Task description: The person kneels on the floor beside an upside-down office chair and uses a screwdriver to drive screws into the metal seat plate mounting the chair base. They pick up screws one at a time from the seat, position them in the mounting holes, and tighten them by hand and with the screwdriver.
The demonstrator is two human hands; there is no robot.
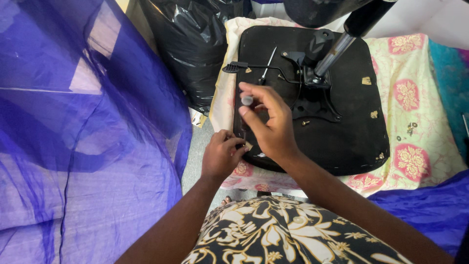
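An upturned black chair seat [342,142] lies on a floral cloth, its metal mechanism and gas cylinder [337,51] pointing up. My right hand [268,122] hovers over the seat's left edge, fingers closed on the grey handle of a screwdriver [247,100] held upright. My left hand [222,154] pinches something small at the seat's near left corner, right at the tool's lower end; the tip is hidden. A black lever with a ribbed paddle [235,67] sticks out to the left.
A second screwdriver [267,66] lies on the seat. Loose screws [410,129] rest on the floral cloth [415,98] at right. A black plastic bag [188,44] stands behind, and purple sheer fabric [83,137] fills the left.
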